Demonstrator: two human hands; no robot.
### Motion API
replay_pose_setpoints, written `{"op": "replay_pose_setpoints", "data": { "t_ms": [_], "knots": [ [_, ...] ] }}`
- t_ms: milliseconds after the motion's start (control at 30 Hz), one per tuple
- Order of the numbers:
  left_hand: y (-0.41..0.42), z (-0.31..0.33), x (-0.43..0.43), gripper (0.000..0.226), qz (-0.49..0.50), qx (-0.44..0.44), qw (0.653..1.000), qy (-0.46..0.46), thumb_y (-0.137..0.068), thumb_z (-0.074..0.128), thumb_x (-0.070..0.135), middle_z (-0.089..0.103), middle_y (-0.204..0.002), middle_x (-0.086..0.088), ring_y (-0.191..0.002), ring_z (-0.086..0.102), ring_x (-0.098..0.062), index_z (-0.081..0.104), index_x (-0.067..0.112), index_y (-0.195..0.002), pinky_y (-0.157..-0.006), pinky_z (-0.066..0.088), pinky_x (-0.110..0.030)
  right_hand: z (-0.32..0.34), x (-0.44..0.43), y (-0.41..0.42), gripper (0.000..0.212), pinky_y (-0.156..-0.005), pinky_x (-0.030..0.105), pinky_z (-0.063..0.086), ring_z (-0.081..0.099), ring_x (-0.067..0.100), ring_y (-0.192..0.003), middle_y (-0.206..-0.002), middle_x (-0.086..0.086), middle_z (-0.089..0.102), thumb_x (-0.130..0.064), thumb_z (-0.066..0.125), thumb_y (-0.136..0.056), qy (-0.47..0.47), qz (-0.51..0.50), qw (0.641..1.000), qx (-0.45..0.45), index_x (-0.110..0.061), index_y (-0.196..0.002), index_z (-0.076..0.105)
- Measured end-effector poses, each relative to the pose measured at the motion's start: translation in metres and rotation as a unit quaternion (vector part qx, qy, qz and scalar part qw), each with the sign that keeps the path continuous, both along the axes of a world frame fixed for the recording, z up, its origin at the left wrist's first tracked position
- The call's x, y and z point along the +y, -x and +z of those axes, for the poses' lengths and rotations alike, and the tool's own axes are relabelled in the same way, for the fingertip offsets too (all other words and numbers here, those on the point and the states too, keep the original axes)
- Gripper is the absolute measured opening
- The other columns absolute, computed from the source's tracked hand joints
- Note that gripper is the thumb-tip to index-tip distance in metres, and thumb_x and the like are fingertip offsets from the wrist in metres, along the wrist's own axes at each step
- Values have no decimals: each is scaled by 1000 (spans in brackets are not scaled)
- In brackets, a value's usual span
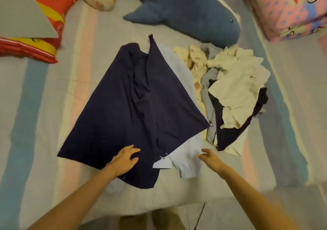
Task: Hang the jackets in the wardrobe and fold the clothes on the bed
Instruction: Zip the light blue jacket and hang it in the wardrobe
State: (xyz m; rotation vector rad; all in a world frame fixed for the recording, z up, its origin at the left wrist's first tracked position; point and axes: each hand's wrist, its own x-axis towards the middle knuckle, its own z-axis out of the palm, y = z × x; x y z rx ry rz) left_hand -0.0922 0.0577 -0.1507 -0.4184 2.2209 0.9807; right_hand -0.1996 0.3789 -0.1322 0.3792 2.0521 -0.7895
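One navy garment (123,106) (smooth, kite-shaped).

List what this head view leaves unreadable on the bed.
Head view:
- Light blue garment: mostly under the navy garment, type unclear.
- Clothes pile: crumpled, overlapping; piece count hidden.
- Plush shark: rear end cut by the top edge.
- Right hand: blurred; contact with cloth uncertain.
- Wardrobe: out of frame.

Both arms are bare from left grip (124,159) and right grip (211,159) to the view's edge.
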Motion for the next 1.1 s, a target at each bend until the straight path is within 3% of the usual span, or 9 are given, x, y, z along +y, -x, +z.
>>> {"op": "replay_pose_setpoints", "data": {
  "t_ms": [100,200,300,500,633,767,867,1000,1100],
  "knots": [
    [-6,-51,10,45,-35,-41,998,21,-97,44,35,6,-158,6,-145,1,-24,36,34,-141,-116,14,-48,-47,-4,6,54,-101,40,40,45,29,-126,-143,12,40,-30,54,-95,54,-144,988,29,-11,-140,33],
    [-8,-89,16,49,-21,-78,997,-5,-96,44,41,-1,-158,9,-144,-8,-28,30,37,-143,-114,10,-56,-78,-15,34,55,-93,35,45,52,25,-116,-135,7,46,-31,57,-94,155,-319,934,40,-14,-140,33],
    [-2,-110,18,56,-47,-107,993,-1,-94,45,45,-5,-157,9,-143,-12,-31,24,37,-145,-114,9,-58,-93,-23,66,48,-88,30,47,55,18,-107,-127,0,52,-36,58,-92,217,-370,902,45,-20,-134,41],
    [1,-135,19,54,-47,-97,994,-4,-94,45,42,0,-158,8,-143,-11,-30,27,36,-144,-114,14,-56,-117,-40,89,18,-41,17,33,36,4,-47,-70,-5,48,-18,52,-97,225,-495,827,141,-17,-114,46],
    [-4,-134,23,52,-36,-84,996,6,-94,45,44,1,-157,12,-144,-10,-28,29,37,-143,-113,16,-57,-96,-74,62,9,-43,20,32,38,5,-43,-56,-7,46,-16,45,-99,195,-371,869,263,-19,-92,41],
    [-7,-124,20,30,142,3,987,-73,-94,51,31,37,-147,7,-143,19,-23,58,30,-123,-114,25,-39,-91,-99,-1,16,-56,21,42,59,12,-64,-82,-5,66,-12,44,-98,103,-12,920,378,-20,-108,53],
    [-32,-115,10,22,278,73,953,-99,-95,49,18,63,-117,1,-115,54,-17,64,23,-109,-97,43,-30,-111,-112,-50,34,-59,20,36,54,9,-70,-89,-6,62,-17,43,-98,13,214,923,321,-27,-130,49],
    [-68,-107,-12,22,486,145,859,-67,-95,45,5,58,-113,-2,-110,55,-20,59,12,-111,-94,48,-36,-137,-122,-71,61,-60,18,41,55,14,-76,-97,2,60,-12,43,-95,11,207,961,183,-27,-150,23],
    [-89,-111,-42,35,632,123,765,7,-92,53,10,51,-118,-10,-109,51,-24,45,5,-126,-90,45,-29,-144,-130,-69,54,-91,26,45,54,18,-111,-127,3,54,-14,49,-93,73,111,975,178,-19,-145,34]
  ]
}}
